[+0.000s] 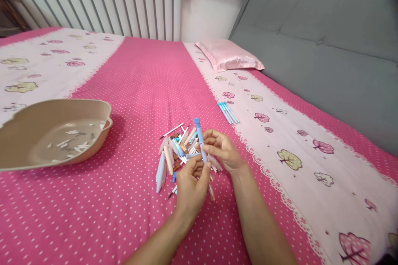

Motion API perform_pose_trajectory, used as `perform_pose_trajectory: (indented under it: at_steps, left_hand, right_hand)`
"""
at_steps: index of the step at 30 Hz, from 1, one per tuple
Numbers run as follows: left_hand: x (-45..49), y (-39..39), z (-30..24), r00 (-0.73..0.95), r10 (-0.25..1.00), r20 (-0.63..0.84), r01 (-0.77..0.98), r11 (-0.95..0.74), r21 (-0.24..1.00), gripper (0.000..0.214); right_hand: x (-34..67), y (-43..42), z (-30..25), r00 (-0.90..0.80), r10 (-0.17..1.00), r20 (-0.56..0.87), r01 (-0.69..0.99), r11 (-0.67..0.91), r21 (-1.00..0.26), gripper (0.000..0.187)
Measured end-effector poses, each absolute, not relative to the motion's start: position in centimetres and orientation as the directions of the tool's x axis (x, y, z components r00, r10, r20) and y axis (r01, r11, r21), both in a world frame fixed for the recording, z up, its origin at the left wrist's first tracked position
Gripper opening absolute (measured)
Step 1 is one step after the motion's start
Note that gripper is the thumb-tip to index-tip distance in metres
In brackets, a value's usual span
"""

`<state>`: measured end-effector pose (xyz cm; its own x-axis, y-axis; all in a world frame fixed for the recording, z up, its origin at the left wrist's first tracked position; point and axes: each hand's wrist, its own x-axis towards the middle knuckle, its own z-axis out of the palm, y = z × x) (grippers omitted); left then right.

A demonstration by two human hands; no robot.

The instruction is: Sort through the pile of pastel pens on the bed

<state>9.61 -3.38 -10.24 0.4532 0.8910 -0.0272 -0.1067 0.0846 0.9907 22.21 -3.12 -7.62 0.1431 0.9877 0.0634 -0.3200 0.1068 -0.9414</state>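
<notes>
Left hand pinching lower end of blue pen, right hand with thumb and fingertips closed on its middle. Pen tilted, cap end up, held above pile of pen parts on pink dotted bedspread. Beyond right hand, row of blue-topped pens. Off left, tan basin with small white bits inside. Pink pillow farther back, near grey headboard.
</notes>
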Motion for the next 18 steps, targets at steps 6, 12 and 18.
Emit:
perform_pose_trajectory:
  at_steps: [6, 12, 18]
  left_hand:
    - [9.6, -3.5, -10.2, 0.480, 0.877, -0.032, -0.061, 0.070, 0.996, 0.027]
    - [9.6, -4.0, -10.3, 0.593, 0.805, 0.000, 0.026, -0.020, 0.999, 0.024]
    - [9.5, -4.2, -10.3, 0.620, 0.785, 0.004, 0.088, -0.075, 0.993, 0.024]
  right_hand:
    - [22.5, -2.8, -7.8, 0.284, 0.948, 0.143, -0.330, 0.237, -0.914, 0.035]
    - [23.1, -2.5, -8.2, 0.484, 0.861, 0.157, -0.334, 0.348, -0.876, 0.026]
    - [23.3, -2.4, -8.1, 0.567, 0.813, 0.130, -0.336, 0.373, -0.865, 0.020]
